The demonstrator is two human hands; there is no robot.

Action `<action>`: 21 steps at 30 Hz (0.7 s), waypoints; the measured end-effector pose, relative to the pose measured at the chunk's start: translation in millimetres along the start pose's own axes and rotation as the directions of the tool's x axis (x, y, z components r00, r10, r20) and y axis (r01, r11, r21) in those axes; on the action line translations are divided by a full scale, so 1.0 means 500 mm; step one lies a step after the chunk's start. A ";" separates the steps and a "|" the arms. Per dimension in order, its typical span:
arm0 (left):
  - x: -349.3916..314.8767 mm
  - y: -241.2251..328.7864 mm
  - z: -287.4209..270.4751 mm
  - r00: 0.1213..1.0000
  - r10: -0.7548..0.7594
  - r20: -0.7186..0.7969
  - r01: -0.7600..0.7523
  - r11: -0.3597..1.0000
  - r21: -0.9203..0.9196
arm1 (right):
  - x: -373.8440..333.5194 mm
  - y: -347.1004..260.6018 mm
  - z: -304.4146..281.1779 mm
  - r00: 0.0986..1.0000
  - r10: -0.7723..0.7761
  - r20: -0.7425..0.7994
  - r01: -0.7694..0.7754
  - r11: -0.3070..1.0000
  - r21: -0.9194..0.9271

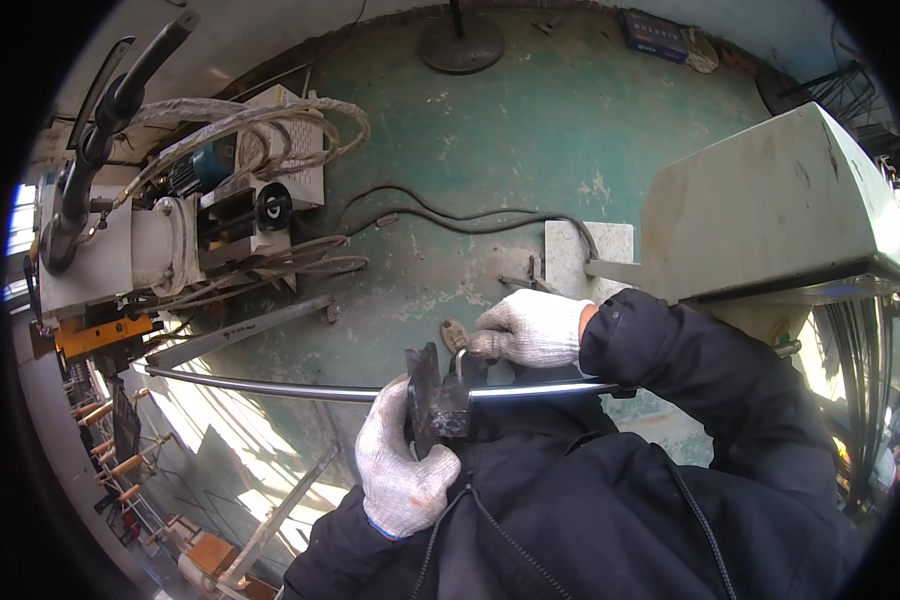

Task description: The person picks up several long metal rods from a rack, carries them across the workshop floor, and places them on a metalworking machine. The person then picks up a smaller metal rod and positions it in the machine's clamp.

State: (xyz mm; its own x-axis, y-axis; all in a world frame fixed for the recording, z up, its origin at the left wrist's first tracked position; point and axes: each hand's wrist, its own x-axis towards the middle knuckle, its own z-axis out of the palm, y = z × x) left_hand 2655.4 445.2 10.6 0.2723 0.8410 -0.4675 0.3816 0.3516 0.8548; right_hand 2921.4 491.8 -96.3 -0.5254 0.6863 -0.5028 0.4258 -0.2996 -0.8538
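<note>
A long shiny metal rod [270, 387] runs crosswise in front of my body. On it sits a dark, rough metal block [425, 400] with an upright plate at its left. My left hand [400, 475], in a white knit glove, grips the block from the left and below, thumb on the near side. My right hand [535, 330], gloved the same way, is closed just above and right of the block. Its fingertips pinch a small bent metal bar [460, 362] that stands up from the block; the fingers hide part of it.
At the left stands a machine [160, 245] with hoses, a blue motor [202, 168] and a black arm. A large grey metal cabinet [760, 210] rises at the right. Black cable [450, 215] crosses the green floor [490, 130]. A round stand base [460, 45] is far ahead.
</note>
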 end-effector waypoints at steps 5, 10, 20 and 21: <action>0.003 -0.004 -0.004 0.997 0.076 -0.012 -0.075 0.996 0.042 | -0.013 -0.031 0.001 0.998 0.053 -0.034 -0.057 0.990 -0.129; 0.005 -0.005 -0.006 0.993 0.114 -0.004 -0.114 0.989 0.094 | -0.063 -0.116 0.017 0.996 0.062 -0.060 -0.085 0.847 -0.525; 0.006 -0.022 -0.012 0.976 0.216 -0.003 -0.212 0.962 0.174 | -0.046 -0.175 0.046 0.982 0.033 -0.186 -0.125 0.851 -0.509; 0.006 -0.023 -0.012 0.974 0.227 -0.005 -0.222 0.956 0.190 | -0.028 -0.168 0.051 0.976 0.012 -0.218 -0.110 0.890 -0.443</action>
State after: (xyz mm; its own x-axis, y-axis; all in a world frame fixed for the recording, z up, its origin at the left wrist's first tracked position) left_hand 2646.4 446.0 0.7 0.3472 0.9010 -0.2601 0.4722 0.0717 0.8786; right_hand 2874.4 490.3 -21.1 -0.3472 0.8106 -0.4715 0.7629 -0.0482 -0.6447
